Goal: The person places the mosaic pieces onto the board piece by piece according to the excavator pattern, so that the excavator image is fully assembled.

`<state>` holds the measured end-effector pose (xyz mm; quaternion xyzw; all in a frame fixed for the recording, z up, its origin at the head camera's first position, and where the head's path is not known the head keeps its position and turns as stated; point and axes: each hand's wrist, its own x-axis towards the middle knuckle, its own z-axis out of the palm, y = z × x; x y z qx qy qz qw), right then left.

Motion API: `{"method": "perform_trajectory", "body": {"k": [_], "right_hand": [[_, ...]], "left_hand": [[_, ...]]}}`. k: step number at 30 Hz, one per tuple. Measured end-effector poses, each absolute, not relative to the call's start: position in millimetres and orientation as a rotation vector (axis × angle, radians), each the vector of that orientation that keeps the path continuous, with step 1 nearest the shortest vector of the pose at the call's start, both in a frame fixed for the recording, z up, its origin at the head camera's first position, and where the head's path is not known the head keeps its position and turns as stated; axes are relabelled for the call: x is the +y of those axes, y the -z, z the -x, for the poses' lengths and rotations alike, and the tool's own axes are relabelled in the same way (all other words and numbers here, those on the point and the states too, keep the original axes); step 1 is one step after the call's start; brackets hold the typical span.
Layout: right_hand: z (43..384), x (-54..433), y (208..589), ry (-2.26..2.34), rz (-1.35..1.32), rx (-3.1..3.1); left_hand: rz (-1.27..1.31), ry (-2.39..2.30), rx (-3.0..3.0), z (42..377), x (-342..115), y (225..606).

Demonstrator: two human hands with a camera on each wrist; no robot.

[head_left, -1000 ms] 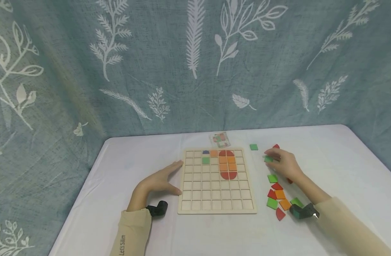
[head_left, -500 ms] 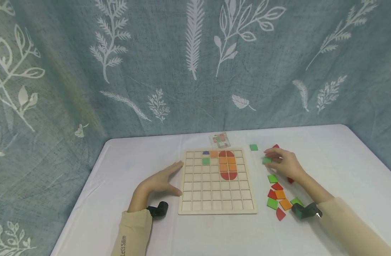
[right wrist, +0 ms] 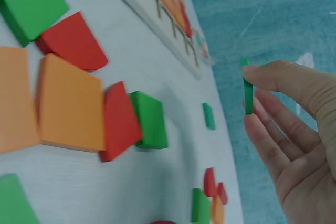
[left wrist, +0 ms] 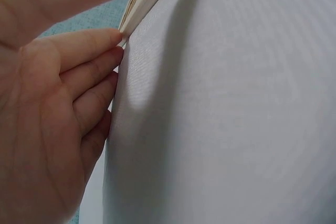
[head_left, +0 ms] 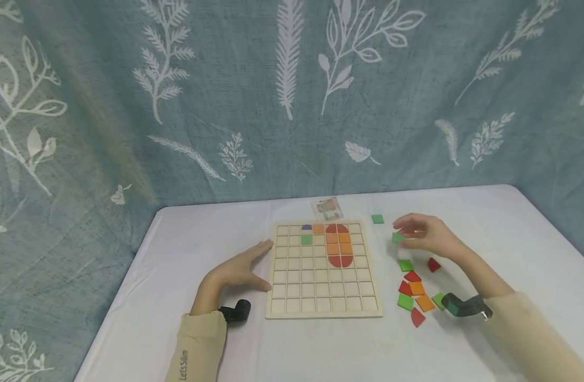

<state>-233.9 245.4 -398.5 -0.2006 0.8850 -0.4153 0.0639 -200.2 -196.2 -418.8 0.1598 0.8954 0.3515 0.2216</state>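
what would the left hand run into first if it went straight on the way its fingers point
The wooden grid board: the left hand points at its left edge, and in the left wrist view the index fingertip looks right against it, though contact is hard to confirm.

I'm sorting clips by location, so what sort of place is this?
Probably an indoor tabletop play or filming corner, though no wider room shows: a white-covered table, a leaf-patterned blue-green cloth hung behind it, and a pale grid board with loose coloured tiles beside it.
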Motion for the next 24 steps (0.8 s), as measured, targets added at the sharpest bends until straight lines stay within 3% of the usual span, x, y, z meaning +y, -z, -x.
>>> {"method": "perform_trajectory", "body": {"k": [12,24], "right_hand": [[235.8,239.9,401.8,1.304,0.671,2.648],[253.9,184.8,397.9,1.433,0.722,2.439]], "left_hand": [[-0.435,-0.976,2.480,199.7,-195.8,420.4],[-0.420,-0.972,2.481,199.9,-197.2,421.4]]}}
